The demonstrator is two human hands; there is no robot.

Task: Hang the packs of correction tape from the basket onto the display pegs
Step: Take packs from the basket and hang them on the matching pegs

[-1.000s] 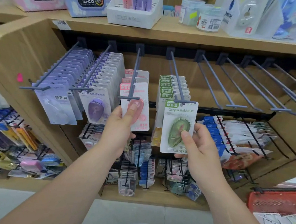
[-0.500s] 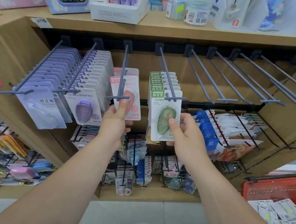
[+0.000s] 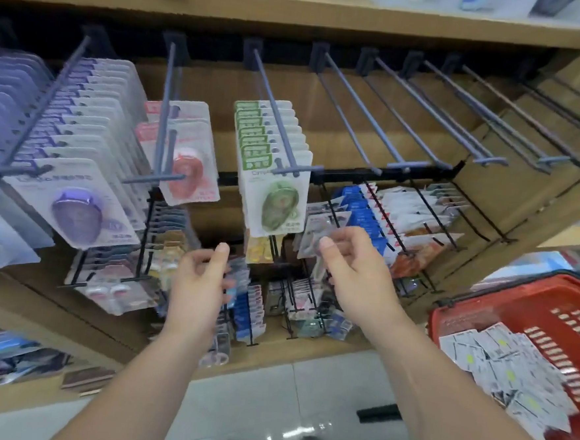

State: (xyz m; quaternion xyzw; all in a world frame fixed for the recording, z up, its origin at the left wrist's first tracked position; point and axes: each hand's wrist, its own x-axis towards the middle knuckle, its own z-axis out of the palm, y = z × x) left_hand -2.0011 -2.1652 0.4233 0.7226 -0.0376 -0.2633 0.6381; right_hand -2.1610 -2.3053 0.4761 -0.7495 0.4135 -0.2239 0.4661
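A green correction tape pack (image 3: 278, 201) hangs at the front of a peg (image 3: 278, 119), with several green packs behind it. On the peg to its left hangs a red pack (image 3: 190, 171). Purple packs (image 3: 77, 201) fill the pegs further left. My left hand (image 3: 202, 282) is below the red pack, fingers loosely apart, holding nothing. My right hand (image 3: 354, 269) is below the green pack, also empty with fingers apart. A red basket (image 3: 502, 303) at the lower right holds several white packs (image 3: 505, 365).
Several bare pegs (image 3: 401, 124) stretch to the right of the green packs. Lower racks of small stationery (image 3: 402, 214) hang under the pegs. A wooden shelf (image 3: 296, 7) runs above. White floor tiles (image 3: 268, 407) lie below, with shoe tips at the bottom edge.
Both hands have let go of the red and green packs and dropped below them. The packs now hang free on their pegs. The view has swung down and right, showing the basket.
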